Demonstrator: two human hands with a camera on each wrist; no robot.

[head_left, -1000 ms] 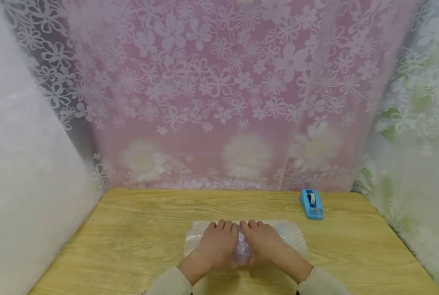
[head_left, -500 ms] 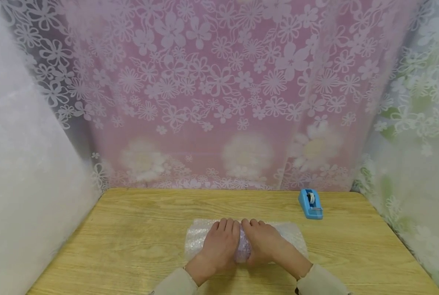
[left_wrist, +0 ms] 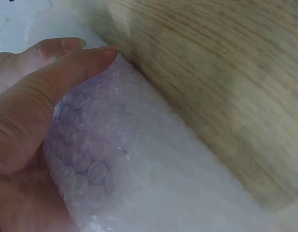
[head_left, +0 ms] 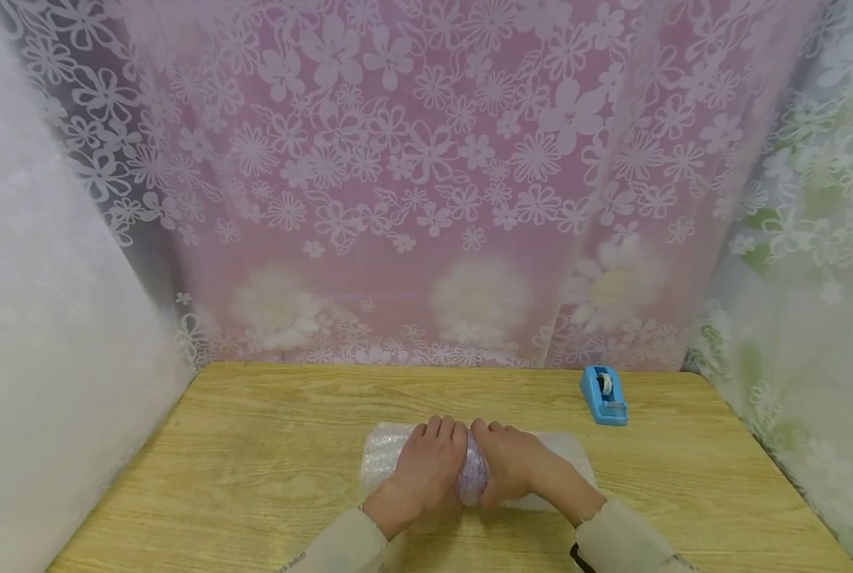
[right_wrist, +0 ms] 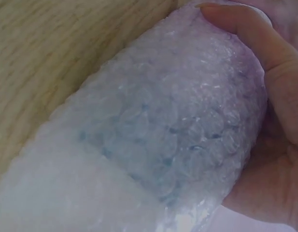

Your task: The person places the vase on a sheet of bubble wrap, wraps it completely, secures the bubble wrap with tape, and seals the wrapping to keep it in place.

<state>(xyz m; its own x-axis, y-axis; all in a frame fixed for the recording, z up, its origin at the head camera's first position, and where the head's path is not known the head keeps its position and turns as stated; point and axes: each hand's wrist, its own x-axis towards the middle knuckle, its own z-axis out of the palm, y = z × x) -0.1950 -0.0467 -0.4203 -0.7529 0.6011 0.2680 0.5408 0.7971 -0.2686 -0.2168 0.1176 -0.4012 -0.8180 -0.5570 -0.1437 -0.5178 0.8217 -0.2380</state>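
Note:
A roll of clear bubble wrap [head_left: 383,458] lies crosswise on the table near its front. Something purple shows through its middle, and bluish marks show through the bubble wrap [right_wrist: 139,140] in the right wrist view; what is inside cannot be made out. My left hand [head_left: 434,465] grips the roll just left of the middle, its thumb along the near side in the left wrist view. Close beside it, my right hand [head_left: 516,461] grips the roll right of the middle, fingers over the top. A narrow purple strip of the roll shows between the hands.
A blue tape dispenser [head_left: 604,395] with a roll of tape stands at the back right of the wooden table [head_left: 269,430]. A pink floral curtain [head_left: 412,199] hangs behind the table, with pale sheets at both sides.
Both hands have moved slightly away from me, still gripping the bubble wrap. The loose layer at the roll's left end looks smoother and more tightly wound. The tape dispenser stays put.

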